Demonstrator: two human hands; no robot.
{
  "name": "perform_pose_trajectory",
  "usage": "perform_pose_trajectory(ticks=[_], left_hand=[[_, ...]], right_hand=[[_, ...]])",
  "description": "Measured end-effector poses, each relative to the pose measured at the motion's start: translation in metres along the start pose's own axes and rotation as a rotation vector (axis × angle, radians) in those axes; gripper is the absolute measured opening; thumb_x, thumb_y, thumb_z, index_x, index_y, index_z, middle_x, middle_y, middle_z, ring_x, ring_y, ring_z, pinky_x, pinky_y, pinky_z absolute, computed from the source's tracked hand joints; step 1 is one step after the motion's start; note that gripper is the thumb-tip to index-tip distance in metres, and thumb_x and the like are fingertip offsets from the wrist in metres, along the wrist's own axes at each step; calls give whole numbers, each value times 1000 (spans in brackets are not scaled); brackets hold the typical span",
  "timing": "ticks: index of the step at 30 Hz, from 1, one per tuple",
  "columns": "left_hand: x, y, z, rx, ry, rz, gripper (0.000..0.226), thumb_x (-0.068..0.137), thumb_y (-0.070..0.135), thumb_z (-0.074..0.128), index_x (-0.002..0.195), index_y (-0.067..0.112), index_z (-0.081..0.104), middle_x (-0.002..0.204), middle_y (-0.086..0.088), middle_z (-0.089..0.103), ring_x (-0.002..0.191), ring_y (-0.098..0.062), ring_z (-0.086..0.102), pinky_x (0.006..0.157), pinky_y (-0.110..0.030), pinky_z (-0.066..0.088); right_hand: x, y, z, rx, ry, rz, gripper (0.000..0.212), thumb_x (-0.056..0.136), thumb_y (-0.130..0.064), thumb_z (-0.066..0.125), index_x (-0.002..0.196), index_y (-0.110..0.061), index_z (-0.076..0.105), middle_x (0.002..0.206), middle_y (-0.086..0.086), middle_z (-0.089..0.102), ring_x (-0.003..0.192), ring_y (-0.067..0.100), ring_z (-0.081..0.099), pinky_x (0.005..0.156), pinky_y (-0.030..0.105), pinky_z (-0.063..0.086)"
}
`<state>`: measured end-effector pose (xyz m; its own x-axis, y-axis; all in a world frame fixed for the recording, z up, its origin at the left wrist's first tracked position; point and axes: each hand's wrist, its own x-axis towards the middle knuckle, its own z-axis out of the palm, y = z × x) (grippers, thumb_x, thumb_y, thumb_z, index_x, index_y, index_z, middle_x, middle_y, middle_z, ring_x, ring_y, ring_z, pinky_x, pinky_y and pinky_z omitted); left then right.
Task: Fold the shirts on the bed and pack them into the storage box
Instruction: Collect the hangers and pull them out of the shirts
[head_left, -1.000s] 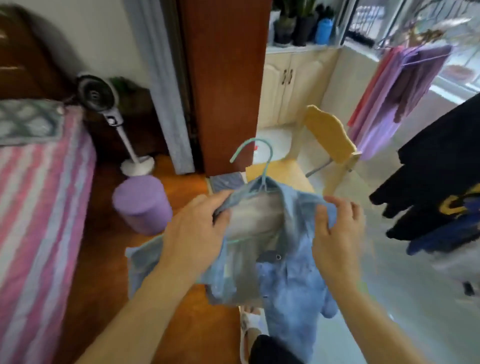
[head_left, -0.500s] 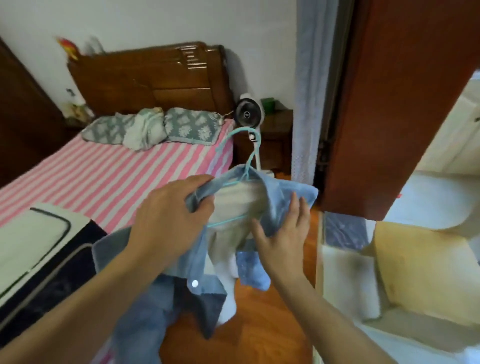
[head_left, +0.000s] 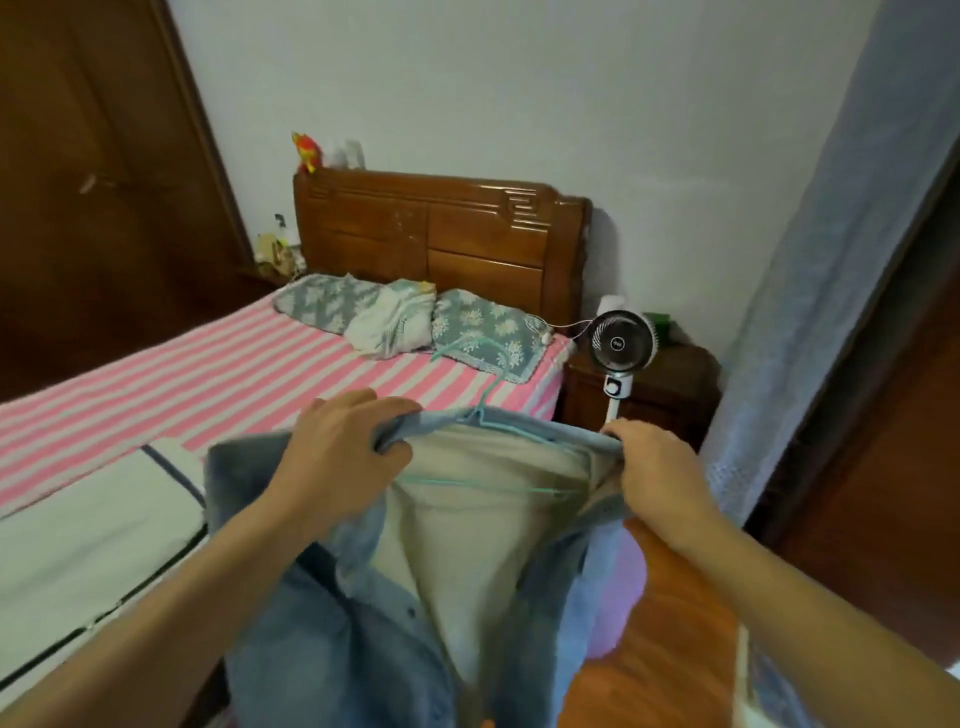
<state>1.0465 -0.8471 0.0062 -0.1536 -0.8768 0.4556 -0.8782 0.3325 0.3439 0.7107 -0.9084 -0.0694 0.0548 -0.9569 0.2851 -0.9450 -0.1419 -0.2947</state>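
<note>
Bed (head_left: 249, 384) at left, headboard (head_left: 441, 239) behind it, pillows (head_left: 483, 327) before the headboard — storage box (head_left: 78, 545) on the near end. Fan (head_left: 622, 343) right of bed; shirt (head_left: 363, 623) in front.

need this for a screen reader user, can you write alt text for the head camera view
Two bare hands, the left hand and the right hand, grip the shoulders of a blue denim shirt on a teal hanger, over a pink-striped bed. A white storage box lies on the bed.
</note>
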Motion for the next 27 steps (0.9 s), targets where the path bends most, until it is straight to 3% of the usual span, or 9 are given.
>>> perform_pose_trajectory(ticks=[3,5,7,13,17,19,21,24,27], left_hand=[[57,-40,9,-21,78,107,38,80,28,54,109,20,79,71,12,57,63,-12,50,68,-49,49],[93,-65,13,-60,82,214,37,81,28,52,104,19,80,70,11,57,64,-11,48,67,-51,48],[129,-88,18,-78,23,325,34,80,24,54,101,18,80,72,11,56,68,-12,47,69,-48,43],[218,-113,15,-151,-179,432,28,83,17,57,101,22,78,85,14,62,82,-10,54,76,-26,41],[287,-127,6,-269,-175,199,20,82,8,66,91,24,73,82,10,67,78,-4,63,68,-23,49],[317,-154,6,-258,-143,36,17,88,15,78,92,30,73,84,10,71,76,-2,64,70,-31,52],[338,-186,9,-204,-85,-87,14,90,21,78,93,34,74,86,6,73,80,-11,69,74,-39,53],[351,-225,13,-130,21,-142,8,92,23,74,98,28,75,85,-2,74,82,-21,68,71,-43,53],[357,-260,17,-121,28,-160,14,92,25,72,104,22,77,87,-1,74,83,-22,69,71,-46,54]], right_hand=[[44,16,1,39,-209,130,45,85,-5,56,107,-43,62,102,2,67,92,27,64,77,40,57],[66,28,-1,80,-318,77,51,85,1,56,99,-47,61,97,-5,64,90,18,62,72,29,52],[93,35,-7,142,-409,9,52,85,9,55,96,-41,65,93,-10,64,91,11,61,71,21,48],[217,31,-24,399,-386,-70,65,77,21,46,75,-41,67,78,-12,67,80,-1,59,72,26,45],[316,-3,5,391,-454,-159,45,88,2,53,102,-40,62,101,-5,68,100,15,63,83,29,48],[358,-30,17,391,-698,-230,41,91,-9,59,123,-34,59,118,-2,66,109,19,64,93,39,54],[392,-59,14,419,-916,-283,51,96,-15,63,142,-34,48,132,-1,60,111,12,64,97,35,54],[445,-97,5,577,-1176,-313,38,102,-26,55,140,-29,54,122,6,66,95,9,69,85,29,57],[491,-142,-4,531,-1203,-376,41,98,-51,46,134,-37,61,134,-12,62,118,9,64,98,35,55]])
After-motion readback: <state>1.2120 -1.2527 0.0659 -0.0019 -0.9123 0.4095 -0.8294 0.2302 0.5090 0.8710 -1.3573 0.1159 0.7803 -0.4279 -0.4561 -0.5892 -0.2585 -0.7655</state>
